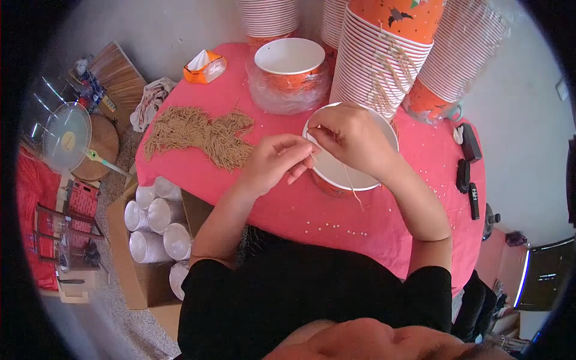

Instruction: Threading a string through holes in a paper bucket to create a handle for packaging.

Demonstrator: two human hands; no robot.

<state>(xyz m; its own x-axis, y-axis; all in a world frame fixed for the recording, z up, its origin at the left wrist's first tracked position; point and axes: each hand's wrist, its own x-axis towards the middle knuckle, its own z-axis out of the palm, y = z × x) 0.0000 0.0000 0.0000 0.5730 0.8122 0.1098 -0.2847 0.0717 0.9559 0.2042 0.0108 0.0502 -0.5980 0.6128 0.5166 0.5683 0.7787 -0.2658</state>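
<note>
Both my hands meet over a white-lined orange bucket (333, 188) on the pink table. My left hand (273, 161) is closed in a pinch, thumb against forefinger, on a thin pale cord (350, 179). My right hand (360, 137), also pinching, holds the cord just above and to the right; its loose end dangles over the bucket's near rim. Whether a bead sits between the fingertips is too small to tell. A heap of tan cords (201, 132) lies left of my hands. Behind the bucket rises a tall stack of matching buckets (372, 72) with corded strands hanging down its side.
Small white beads (327, 226) lie scattered on the pink cloth (288, 210). Farther back are a plastic-wrapped bucket (288, 93) and a tissue pack (205, 67). Black objects (471, 144) line the right edge. A cardboard box (135, 282) of stacked clear cups stands at lower left.
</note>
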